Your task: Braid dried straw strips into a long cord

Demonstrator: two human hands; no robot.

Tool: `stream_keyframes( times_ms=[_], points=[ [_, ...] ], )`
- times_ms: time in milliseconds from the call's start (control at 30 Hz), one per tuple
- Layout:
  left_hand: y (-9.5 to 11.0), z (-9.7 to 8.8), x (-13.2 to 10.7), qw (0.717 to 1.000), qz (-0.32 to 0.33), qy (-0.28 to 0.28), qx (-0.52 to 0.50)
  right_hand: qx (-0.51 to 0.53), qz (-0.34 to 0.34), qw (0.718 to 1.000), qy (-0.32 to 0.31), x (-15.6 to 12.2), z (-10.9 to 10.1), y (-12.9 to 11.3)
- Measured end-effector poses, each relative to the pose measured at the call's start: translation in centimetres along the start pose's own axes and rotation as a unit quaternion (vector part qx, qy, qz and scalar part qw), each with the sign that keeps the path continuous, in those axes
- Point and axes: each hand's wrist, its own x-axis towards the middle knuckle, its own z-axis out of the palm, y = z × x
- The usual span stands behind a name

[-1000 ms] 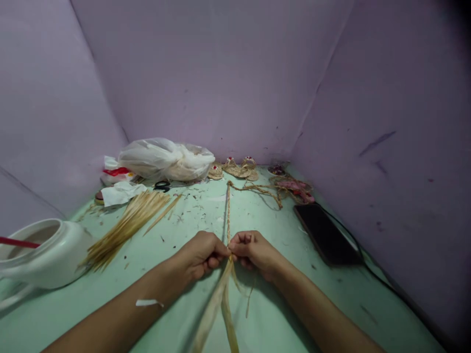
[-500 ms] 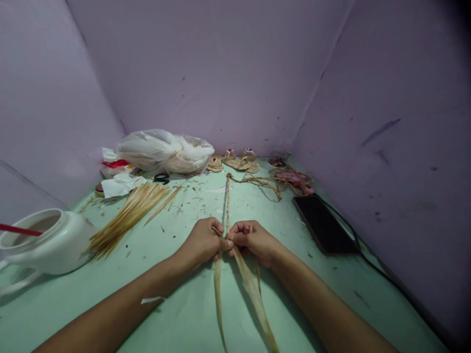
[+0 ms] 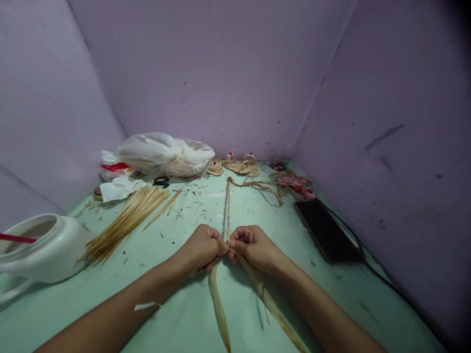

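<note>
A thin braid (image 3: pixel 228 208) of straw-coloured fibre runs away from me along the green surface and reaches a knot-like end at the back. At its near end my left hand (image 3: pixel 208 247) and my right hand (image 3: pixel 252 247) meet, both closed with fingertips pinched. One loose fibre strip (image 3: pixel 220 309) hangs toward me from under my left hand. A second, wider strip (image 3: pixel 275 304) comes out from my right hand's fingers and slants down to the right. The exact crossing of the strips is hidden by my fingers.
On the left lie a bundle of dry fibre strips (image 3: pixel 127 223) and a white pot (image 3: pixel 47 250). Behind are a plastic bag (image 3: pixel 165 154), scissors (image 3: pixel 161 182) and small woven slippers (image 3: pixel 235 164). On the right, a phone (image 3: pixel 327 233) with a cable (image 3: pixel 390 282) lies near tangled cord (image 3: pixel 274 189).
My left hand has turned over and closed at the braid's end. The left strip's lower part has shifted slightly, and the right strip has swung further right.
</note>
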Motion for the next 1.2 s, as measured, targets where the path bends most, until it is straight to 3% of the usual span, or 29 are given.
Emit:
stream_keyframes(
  times_ms=[100,200,333,567,667,767,900,1033,1133,1200],
  points=[
    [-0.2,0.2,0.2,0.998,0.056,0.030,0.025,-0.124,-0.053,0.990,0.029,-0.1,0.0,0.0],
    [-0.4,0.4,0.4,0.993,0.105,0.034,0.044,-0.288,-0.095,0.952,0.040,-0.5,-0.8,-0.5],
    [-0.6,0.6,0.4,0.990,0.116,0.037,0.069,-0.407,-0.069,0.910,0.043,-1.4,-1.6,-1.7],
    [-1.3,1.0,0.6,0.994,0.087,0.059,0.030,-0.501,-0.028,0.861,0.086,-3.4,0.7,-3.2],
    [-1.1,1.2,0.3,0.997,0.034,0.058,-0.035,-0.540,-0.049,0.835,0.093,-3.7,2.0,-2.9],
    [-0.8,1.2,-0.2,0.994,0.007,0.038,-0.101,-0.547,-0.075,0.828,0.098,-3.7,2.8,-2.4],
    [-0.6,0.9,-0.4,0.993,0.032,0.020,-0.115,-0.527,-0.095,0.839,0.095,-3.7,2.4,-2.3],
    [-0.9,0.8,-0.2,0.993,0.068,0.010,-0.098,-0.408,-0.070,0.909,0.045,-3.0,0.0,-2.5],
    [-1.0,0.8,-0.2,0.994,0.063,0.006,-0.088,-0.252,-0.021,0.962,0.105,-1.9,-1.8,-2.5],
    [-1.0,0.8,-0.3,0.995,0.056,0.004,-0.084,-0.133,0.033,0.985,0.109,-1.4,-2.1,-2.3]
  ],
)
